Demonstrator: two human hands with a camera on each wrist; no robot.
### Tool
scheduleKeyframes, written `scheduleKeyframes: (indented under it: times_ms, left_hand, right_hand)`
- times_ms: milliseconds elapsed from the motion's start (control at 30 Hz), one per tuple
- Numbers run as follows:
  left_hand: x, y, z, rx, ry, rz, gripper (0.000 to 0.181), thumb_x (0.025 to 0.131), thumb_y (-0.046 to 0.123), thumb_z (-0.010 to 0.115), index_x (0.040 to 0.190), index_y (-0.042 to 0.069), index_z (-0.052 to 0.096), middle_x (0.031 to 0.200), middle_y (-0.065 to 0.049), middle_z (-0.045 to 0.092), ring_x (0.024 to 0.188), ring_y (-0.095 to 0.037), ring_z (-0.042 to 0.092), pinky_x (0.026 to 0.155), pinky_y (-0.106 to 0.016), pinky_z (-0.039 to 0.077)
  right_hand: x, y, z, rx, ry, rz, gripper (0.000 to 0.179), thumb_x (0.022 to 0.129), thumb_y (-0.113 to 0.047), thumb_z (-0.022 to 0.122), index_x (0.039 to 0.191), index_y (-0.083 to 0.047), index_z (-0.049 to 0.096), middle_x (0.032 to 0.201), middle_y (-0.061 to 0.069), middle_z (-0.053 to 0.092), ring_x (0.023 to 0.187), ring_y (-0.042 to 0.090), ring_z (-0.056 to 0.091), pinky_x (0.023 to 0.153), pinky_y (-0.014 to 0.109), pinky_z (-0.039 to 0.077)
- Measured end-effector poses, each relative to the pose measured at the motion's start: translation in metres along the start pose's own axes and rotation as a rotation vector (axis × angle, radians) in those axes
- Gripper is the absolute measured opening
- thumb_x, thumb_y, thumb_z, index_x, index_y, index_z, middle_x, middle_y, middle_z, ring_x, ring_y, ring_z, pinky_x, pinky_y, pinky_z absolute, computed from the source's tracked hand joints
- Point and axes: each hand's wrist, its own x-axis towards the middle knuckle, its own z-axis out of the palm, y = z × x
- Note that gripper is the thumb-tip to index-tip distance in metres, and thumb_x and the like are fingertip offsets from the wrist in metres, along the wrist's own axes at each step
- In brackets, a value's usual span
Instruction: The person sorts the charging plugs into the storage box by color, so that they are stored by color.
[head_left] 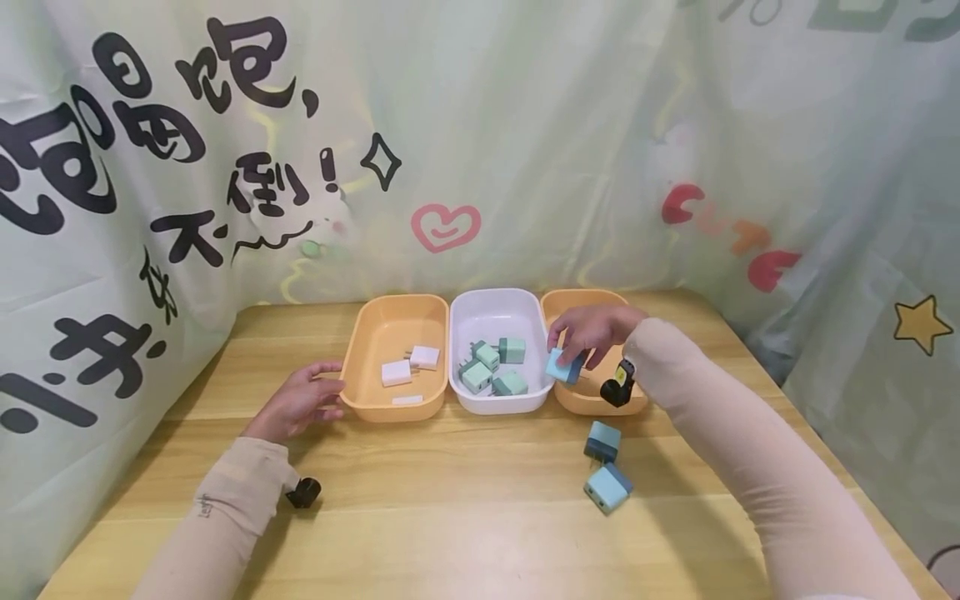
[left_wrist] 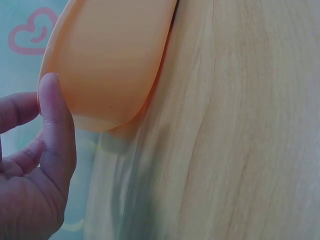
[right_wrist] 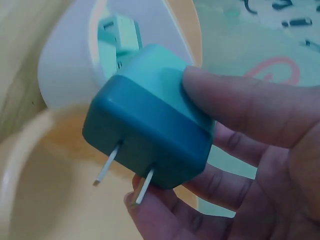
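In the head view, my right hand [head_left: 596, 329] pinches a light-blue plug charger [head_left: 562, 367] over the right orange bin [head_left: 622, 298], near its left rim. The right wrist view shows the thumb on the charger's lighter face and fingers beneath; its two metal prongs point down and left. My left hand [head_left: 303, 398] touches the left orange bin [head_left: 356, 354] at its outer left side. Its fingers are fairly straight, with the thumb [left_wrist: 56, 120] at the rim in the left wrist view. Two blue chargers, one [head_left: 602, 442] above another [head_left: 609, 487], lie on the table.
Between the orange bins stands a white bin [head_left: 498, 406] holding several green chargers [head_left: 512, 350]. White chargers [head_left: 396, 372] lie in the left orange bin. Behind the bins, a printed curtain [head_left: 525, 167] hangs at the wooden table's [head_left: 450, 517] far edge.
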Motion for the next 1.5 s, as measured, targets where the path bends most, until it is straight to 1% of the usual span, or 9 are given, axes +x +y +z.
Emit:
scheduleKeyframes:
  times_ms: [367, 533, 633, 733, 900, 1000, 1167, 1333, 1500]
  left_hand:
    - [-0.001, -0.001, 0.000, 0.005, 0.000, -0.002, 0.057, 0.098, 0.004, 0.051, 0.146, -0.005, 0.023, 0.097, -0.012, 0.059, 0.080, -0.015, 0.061, 0.069, -0.028, 0.059]
    - [-0.001, 0.000, 0.000, 0.019, -0.006, 0.006, 0.056, 0.099, 0.006, 0.052, 0.146, -0.005, 0.023, 0.098, -0.012, 0.059, 0.081, -0.015, 0.061, 0.070, -0.029, 0.059]
    - [-0.001, 0.001, 0.001, 0.023, -0.002, 0.007, 0.056, 0.099, 0.007, 0.052, 0.146, -0.004, 0.024, 0.095, -0.010, 0.059, 0.081, -0.015, 0.061, 0.070, -0.029, 0.059]
    - [-0.001, 0.001, 0.001, 0.028, 0.003, 0.011, 0.056, 0.098, 0.007, 0.052, 0.145, -0.005, 0.024, 0.094, -0.008, 0.059, 0.081, -0.014, 0.061, 0.069, -0.028, 0.059]
    - [-0.001, 0.000, 0.000, 0.030, 0.009, 0.015, 0.055, 0.098, 0.005, 0.052, 0.145, -0.006, 0.025, 0.093, -0.008, 0.060, 0.080, -0.014, 0.061, 0.068, -0.028, 0.059]
    - [0.000, 0.000, 0.000, 0.027, 0.013, 0.016, 0.055, 0.098, 0.005, 0.052, 0.145, -0.006, 0.025, 0.092, -0.009, 0.060, 0.079, -0.014, 0.061, 0.068, -0.028, 0.059]
    - [0.000, -0.001, 0.001, 0.025, 0.014, 0.015, 0.054, 0.098, 0.004, 0.051, 0.144, -0.007, 0.025, 0.093, -0.011, 0.060, 0.079, -0.014, 0.061, 0.067, -0.028, 0.059]
    - [-0.001, 0.000, 0.001, 0.030, 0.009, 0.016, 0.055, 0.098, 0.004, 0.052, 0.144, -0.006, 0.025, 0.094, -0.011, 0.059, 0.080, -0.015, 0.061, 0.068, -0.028, 0.059]
    - [-0.001, 0.001, 0.000, 0.035, 0.002, 0.019, 0.056, 0.098, 0.006, 0.052, 0.145, -0.006, 0.025, 0.095, -0.010, 0.059, 0.081, -0.015, 0.061, 0.069, -0.028, 0.059]
  right_hand:
    - [0.016, 0.019, -0.019, 0.104, 0.038, 0.054, 0.030, 0.091, -0.011, 0.066, 0.115, -0.004, 0.050, 0.092, 0.010, 0.061, 0.079, 0.021, 0.059, 0.076, 0.036, 0.055]
    - [0.020, 0.028, -0.029, 0.157, 0.055, 0.074, 0.029, 0.092, -0.007, 0.064, 0.116, -0.003, 0.048, 0.092, 0.010, 0.061, 0.080, 0.020, 0.059, 0.081, 0.039, 0.053]
    - [0.020, 0.031, -0.033, 0.168, 0.059, 0.069, 0.028, 0.093, -0.006, 0.063, 0.116, -0.002, 0.047, 0.093, 0.012, 0.061, 0.083, 0.021, 0.059, 0.084, 0.042, 0.052]
    - [0.019, 0.033, -0.035, 0.153, 0.058, 0.059, 0.028, 0.094, -0.006, 0.061, 0.116, 0.000, 0.045, 0.094, 0.012, 0.060, 0.083, 0.022, 0.060, 0.084, 0.042, 0.052]
    - [0.021, 0.039, -0.038, 0.119, 0.043, 0.052, 0.026, 0.095, -0.005, 0.060, 0.116, 0.003, 0.046, 0.089, 0.011, 0.060, 0.075, 0.021, 0.060, 0.072, 0.032, 0.054]
    - [0.024, 0.043, -0.039, 0.083, 0.035, 0.042, 0.024, 0.095, -0.005, 0.060, 0.114, 0.004, 0.048, 0.086, 0.010, 0.061, 0.074, 0.022, 0.061, 0.069, 0.030, 0.055]
    - [0.029, 0.049, -0.039, 0.052, 0.033, 0.031, 0.024, 0.094, -0.004, 0.060, 0.113, 0.005, 0.049, 0.085, 0.009, 0.061, 0.074, 0.023, 0.062, 0.073, 0.033, 0.056]
    - [0.030, 0.050, -0.039, 0.043, 0.024, 0.033, 0.025, 0.095, -0.005, 0.059, 0.115, 0.006, 0.049, 0.085, 0.009, 0.061, 0.075, 0.023, 0.061, 0.072, 0.033, 0.056]
    - [0.033, 0.052, -0.040, 0.041, 0.018, 0.042, 0.029, 0.096, -0.004, 0.058, 0.120, 0.007, 0.048, 0.094, 0.012, 0.061, 0.080, 0.021, 0.063, 0.076, 0.033, 0.056]
